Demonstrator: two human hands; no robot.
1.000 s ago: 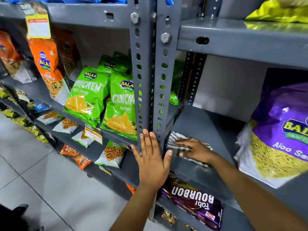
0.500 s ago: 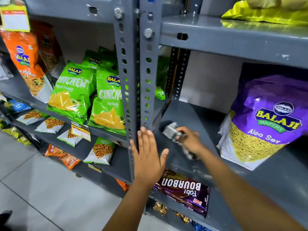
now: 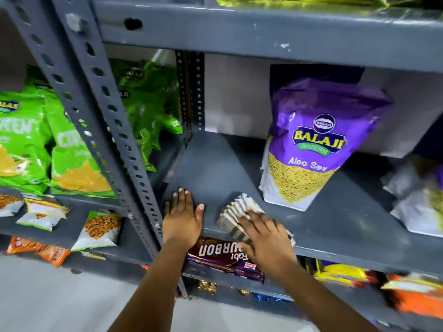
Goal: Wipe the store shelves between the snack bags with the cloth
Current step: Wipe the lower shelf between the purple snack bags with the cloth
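A striped grey-and-white cloth (image 3: 236, 215) lies flat on the grey metal shelf (image 3: 211, 171) near its front edge. My right hand (image 3: 265, 238) presses down on the cloth with fingers spread. My left hand (image 3: 182, 218) rests flat and open on the shelf's front left corner, beside the perforated upright post (image 3: 119, 144). A purple Aloo Sev snack bag (image 3: 316, 144) stands upright on the same shelf, to the right of the cloth and apart from it.
Green snack bags (image 3: 74, 152) fill the bay left of the post. A Bourbon biscuit pack (image 3: 223, 257) lies on the shelf below my hands. Another bag (image 3: 422, 200) stands at the far right. The upper shelf (image 3: 263, 32) hangs overhead. Small packets (image 3: 100, 231) sit lower left.
The view has shifted right and closer. My right hand has drawn the cloth from deeper on the shelf toward the front edge and flattened on it. My left hand moved from the post onto the shelf corner.
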